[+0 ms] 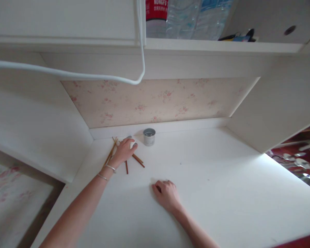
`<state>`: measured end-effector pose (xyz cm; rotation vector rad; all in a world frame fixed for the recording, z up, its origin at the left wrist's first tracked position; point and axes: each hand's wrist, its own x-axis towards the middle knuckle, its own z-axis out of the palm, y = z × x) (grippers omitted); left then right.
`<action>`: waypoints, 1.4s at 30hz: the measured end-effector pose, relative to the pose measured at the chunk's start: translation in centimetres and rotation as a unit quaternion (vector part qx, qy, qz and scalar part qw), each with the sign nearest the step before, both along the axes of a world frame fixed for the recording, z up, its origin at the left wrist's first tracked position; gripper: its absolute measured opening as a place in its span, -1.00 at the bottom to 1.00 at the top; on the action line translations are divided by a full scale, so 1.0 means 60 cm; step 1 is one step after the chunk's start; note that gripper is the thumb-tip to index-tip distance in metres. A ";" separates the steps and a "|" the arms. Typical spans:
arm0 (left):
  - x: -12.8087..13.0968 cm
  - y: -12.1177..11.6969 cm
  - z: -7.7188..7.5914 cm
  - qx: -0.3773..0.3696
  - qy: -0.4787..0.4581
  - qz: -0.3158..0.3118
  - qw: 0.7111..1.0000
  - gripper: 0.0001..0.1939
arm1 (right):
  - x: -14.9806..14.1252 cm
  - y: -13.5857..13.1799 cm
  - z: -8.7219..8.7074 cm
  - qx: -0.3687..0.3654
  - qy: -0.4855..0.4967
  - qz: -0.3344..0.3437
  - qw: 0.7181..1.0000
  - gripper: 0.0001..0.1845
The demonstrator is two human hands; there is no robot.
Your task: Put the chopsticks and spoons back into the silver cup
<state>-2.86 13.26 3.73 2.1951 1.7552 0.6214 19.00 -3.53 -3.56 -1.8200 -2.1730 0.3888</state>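
My left hand [124,150], with bracelets at the wrist, reaches over several thin brown sticks [137,159] that look like chopsticks. Its thumb and fingers are curved and apart, and no held thing shows between them. The sticks lie fanned out on the white tabletop, partly covered by the hand. Just right of the fingertips, a small silver-grey cup [149,137] stands upright by the back edge; dark holes or specks show inside it. Nearer to me, my right hand [167,195] rests on the tabletop, loosely curled, holding nothing that I can see.
The white tabletop [196,172] lies between side panels, with floral wallpaper [155,100] behind. A white cable [93,76] hangs across the upper left. Overhead, a shelf [209,45] holds water bottles [183,17]. Shiny metal items [299,163] show at the right edge.
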 end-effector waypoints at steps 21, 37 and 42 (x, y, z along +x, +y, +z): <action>-0.027 0.080 -0.080 -0.108 0.144 0.075 0.981 -0.20 | 0.001 0.007 0.006 -0.010 -0.006 -0.022 1.000 -0.64; -0.035 -0.200 -0.106 0.003 0.161 0.084 0.983 -0.41 | 0.016 -0.014 0.002 0.001 0.044 0.031 0.999 -0.63; -0.046 -0.256 -0.115 0.036 0.139 0.090 0.986 -0.39 | 0.014 -0.011 -0.003 -0.013 0.074 0.024 0.997 -0.63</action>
